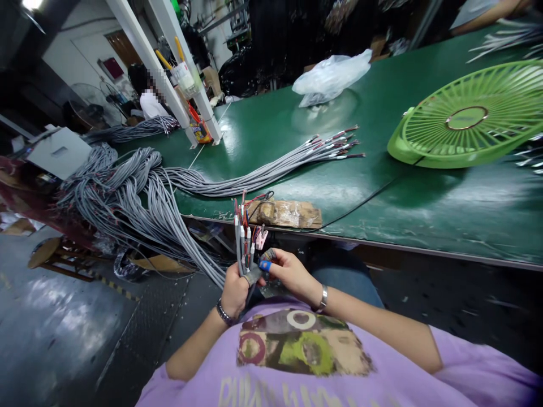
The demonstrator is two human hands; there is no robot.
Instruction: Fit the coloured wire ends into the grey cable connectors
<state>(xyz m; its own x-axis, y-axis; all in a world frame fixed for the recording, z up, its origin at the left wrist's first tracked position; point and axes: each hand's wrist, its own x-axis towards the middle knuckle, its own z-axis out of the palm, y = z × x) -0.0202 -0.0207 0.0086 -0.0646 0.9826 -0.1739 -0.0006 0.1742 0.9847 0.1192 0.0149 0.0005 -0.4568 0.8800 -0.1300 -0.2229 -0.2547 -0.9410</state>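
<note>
My left hand is closed round a bundle of grey cables whose stripped ends, with coloured wires, point up. Beside it, my right hand is closed in a pinch near the cables, with blue tape on one fingertip; what lies between its fingers is too small to tell. Just beyond the hands, a worn wooden block sits at the table's edge. A long bundle of grey cables lies on the green table, its wire ends to the right.
A large heap of grey cables hangs over the table's left end. A green fan stands at the right, its black cord running to the block. A clear plastic bag and a white post are farther back. A person is at back left.
</note>
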